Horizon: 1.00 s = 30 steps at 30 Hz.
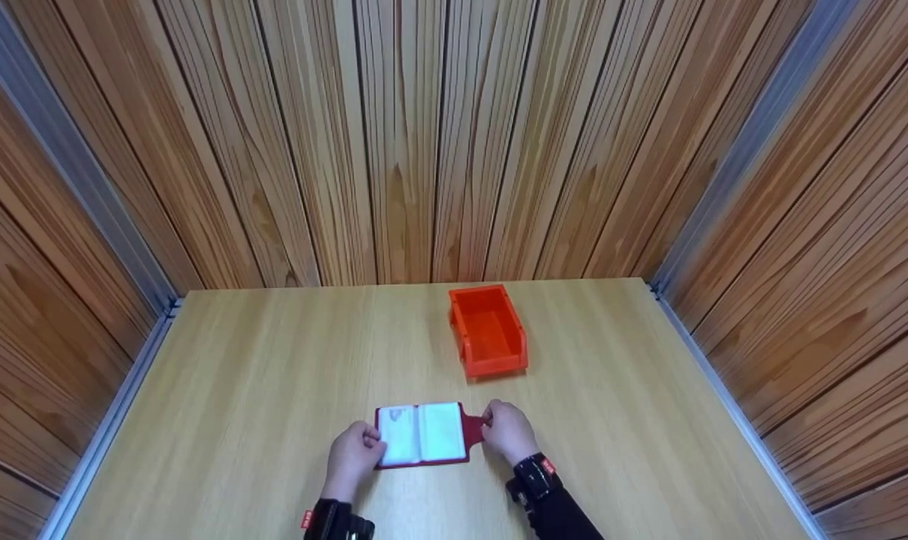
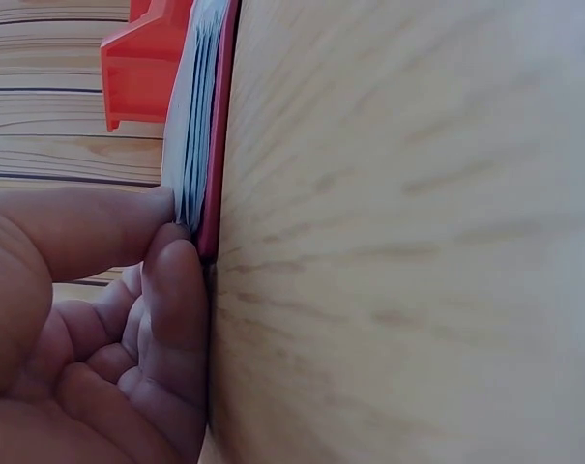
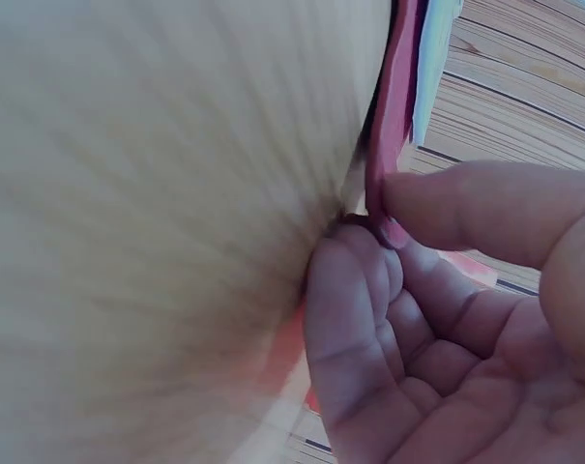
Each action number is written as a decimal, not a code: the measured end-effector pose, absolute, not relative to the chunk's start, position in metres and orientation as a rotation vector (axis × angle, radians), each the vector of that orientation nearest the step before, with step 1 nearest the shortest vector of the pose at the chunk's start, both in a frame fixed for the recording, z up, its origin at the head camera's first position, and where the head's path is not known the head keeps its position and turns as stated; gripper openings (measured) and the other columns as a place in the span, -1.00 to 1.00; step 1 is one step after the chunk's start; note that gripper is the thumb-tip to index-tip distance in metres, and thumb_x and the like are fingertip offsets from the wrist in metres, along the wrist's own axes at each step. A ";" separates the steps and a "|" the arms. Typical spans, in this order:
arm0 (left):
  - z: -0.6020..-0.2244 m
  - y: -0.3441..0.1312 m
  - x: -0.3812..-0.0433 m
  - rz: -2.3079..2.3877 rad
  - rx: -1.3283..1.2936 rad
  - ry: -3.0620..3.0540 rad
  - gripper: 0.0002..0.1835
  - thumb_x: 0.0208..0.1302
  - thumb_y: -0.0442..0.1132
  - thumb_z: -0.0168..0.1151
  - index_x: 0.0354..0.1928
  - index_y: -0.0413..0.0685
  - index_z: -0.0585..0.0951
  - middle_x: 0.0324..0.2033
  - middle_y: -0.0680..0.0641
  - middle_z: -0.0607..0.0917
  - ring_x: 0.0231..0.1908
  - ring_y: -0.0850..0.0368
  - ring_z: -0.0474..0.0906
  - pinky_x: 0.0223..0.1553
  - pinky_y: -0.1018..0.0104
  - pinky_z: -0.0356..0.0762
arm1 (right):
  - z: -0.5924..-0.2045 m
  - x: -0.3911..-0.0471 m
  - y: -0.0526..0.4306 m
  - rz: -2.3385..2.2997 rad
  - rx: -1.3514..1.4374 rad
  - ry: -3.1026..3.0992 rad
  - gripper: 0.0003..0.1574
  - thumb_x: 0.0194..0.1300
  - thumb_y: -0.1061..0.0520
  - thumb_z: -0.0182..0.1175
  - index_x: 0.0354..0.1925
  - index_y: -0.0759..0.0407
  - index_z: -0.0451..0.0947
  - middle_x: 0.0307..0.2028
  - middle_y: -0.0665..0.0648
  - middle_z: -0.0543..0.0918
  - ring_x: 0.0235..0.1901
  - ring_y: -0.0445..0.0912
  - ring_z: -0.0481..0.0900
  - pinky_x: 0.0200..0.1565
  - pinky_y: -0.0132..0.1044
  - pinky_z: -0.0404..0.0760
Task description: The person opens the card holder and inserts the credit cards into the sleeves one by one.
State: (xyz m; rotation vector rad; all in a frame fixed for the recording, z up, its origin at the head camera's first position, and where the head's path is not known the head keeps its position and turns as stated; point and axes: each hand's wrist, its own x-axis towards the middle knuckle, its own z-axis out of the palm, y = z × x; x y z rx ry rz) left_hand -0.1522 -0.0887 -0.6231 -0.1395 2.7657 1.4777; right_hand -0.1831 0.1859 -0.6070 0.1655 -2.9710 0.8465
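Note:
A small red card holder lies spread open on the table, its white, sleeve-like pages facing up. At its left edge is my left hand; thumb and forefinger pinch the edges of the stacked pages, just above the red cover. The strap-like flap sticks out from the cover's right side. My right hand pinches the end of that flap between thumb and forefinger, and in the right wrist view the red strip runs up from the fingertips. The other fingers of both hands are curled in.
An orange-red plastic bin stands beyond the card holder, slightly to the right. The light wooden table is bordered by wood-plank walls at the back and both sides, with metal rails along the side edges.

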 end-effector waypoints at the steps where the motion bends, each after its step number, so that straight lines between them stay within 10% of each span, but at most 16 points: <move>1: -0.623 -0.089 -0.152 1.474 -0.139 2.766 -0.85 0.09 -0.41 0.34 -0.30 -0.24 0.55 -0.46 -0.01 0.57 -0.40 0.11 0.50 -0.34 0.22 0.52 | -0.607 -0.184 0.186 0.841 0.167 -2.979 -0.82 0.03 0.36 0.32 -0.46 0.23 0.48 -0.54 0.04 0.44 -0.51 -0.07 0.36 -0.41 -0.18 0.40; 30: -0.607 -0.081 -0.151 1.199 -0.341 2.835 -0.73 0.11 -0.34 0.37 -0.23 -0.38 0.56 -0.45 -0.12 0.58 -0.40 -0.03 0.51 -0.31 0.06 0.51 | -0.607 -0.188 0.191 0.979 0.137 -3.016 -0.82 0.05 0.36 0.35 -0.42 0.24 0.50 -0.53 0.04 0.45 -0.48 -0.07 0.38 -0.38 -0.21 0.41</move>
